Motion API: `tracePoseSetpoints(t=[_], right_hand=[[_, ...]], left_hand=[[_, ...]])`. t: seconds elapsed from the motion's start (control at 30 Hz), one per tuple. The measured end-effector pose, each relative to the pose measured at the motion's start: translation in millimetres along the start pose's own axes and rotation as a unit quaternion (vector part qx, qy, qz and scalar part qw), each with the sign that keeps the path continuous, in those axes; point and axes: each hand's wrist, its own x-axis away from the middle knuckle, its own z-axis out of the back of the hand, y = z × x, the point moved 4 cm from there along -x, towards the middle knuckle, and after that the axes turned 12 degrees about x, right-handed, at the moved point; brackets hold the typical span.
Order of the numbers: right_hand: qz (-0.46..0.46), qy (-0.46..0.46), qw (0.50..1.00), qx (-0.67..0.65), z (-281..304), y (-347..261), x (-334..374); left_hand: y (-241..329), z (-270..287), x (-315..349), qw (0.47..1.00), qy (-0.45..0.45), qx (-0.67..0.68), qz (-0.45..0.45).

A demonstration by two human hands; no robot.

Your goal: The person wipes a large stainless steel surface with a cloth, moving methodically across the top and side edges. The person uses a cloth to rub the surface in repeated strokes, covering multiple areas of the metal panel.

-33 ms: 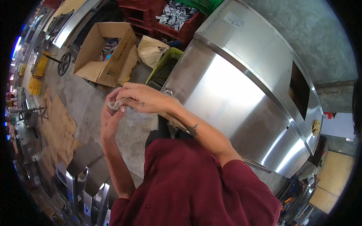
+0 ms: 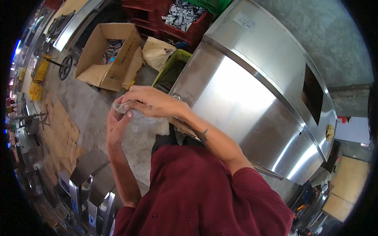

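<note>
In front of my body both hands meet over a crumpled greyish-white cloth [image 2: 119,107]. My left hand [image 2: 116,128] grips it from below, with the thumb up against it and the other fingers partly hidden. Reaching across from the right, my right hand [image 2: 151,102] has its fingers bent over the top of the cloth; its fingertips overlap the left hand's. A pale, blurred patch [image 2: 151,125] shows beneath the hands; whether it is cloth hanging down or part of the floor I cannot tell.
A large sheet-metal cabinet [image 2: 240,98] stands close on my right. Ahead are an open cardboard box [image 2: 126,59], a yellow-green basket [image 2: 162,83] and red crates [image 2: 189,35] with small metal parts. Flattened cardboard [image 2: 61,129] and bent metal pieces [image 2: 75,192] lie left.
The hands shift very slightly. The cloth between the fingertips changes from a wrinkled bunch to a smoother fold, and blur appears below the hands.
</note>
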Motion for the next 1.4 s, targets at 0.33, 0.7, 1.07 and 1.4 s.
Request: tracePoseSetpoints(t=[0.33,0.7,1.07,1.4], right_hand=[[-0.131,0.116,0.978,0.113,93,81,-82],[-0.419,0.436,0.588,0.537,296,119,98],[-0.490,0.428,0.543,0.531,276,125,94],[-0.474,0.418,0.544,0.552,273,126,88]], left_hand=[[-38,21,-160,0.986,-0.127,0.011,0.104],[-117,-84,-298,0.953,-0.092,0.220,0.186],[-165,-180,-361,0.960,-0.220,0.112,0.135],[-163,-196,-351,0.955,-0.295,-0.008,0.010]])
